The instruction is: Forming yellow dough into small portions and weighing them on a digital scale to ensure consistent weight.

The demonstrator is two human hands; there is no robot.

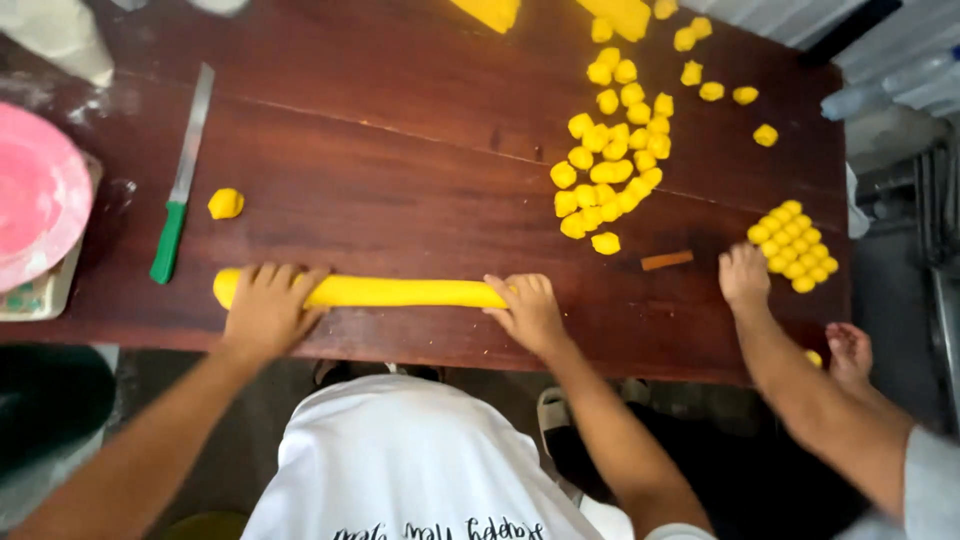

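Dough roll (370,292) bright yellow, plain. Cut dough pieces (612,150) same yellow; small balls (793,245) yellow too, lone lump (225,203) yellow. Table (400,140) dark reddish-brown wood, visible grain. Knife (180,180): green handle, silver-grey blade. Round lid (40,195) pink. Small stick (667,260) orange-brown. Shirt (410,460) white with black lettering. Bag (60,35) at top left off-white.

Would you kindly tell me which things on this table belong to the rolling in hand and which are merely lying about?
In hand:
- yellow dough roll, under the left hand and right hand
- cut dough pieces
- dough balls by the co-worker's hand

Lying about:
- green-handled knife
- pink disc
- brown stick
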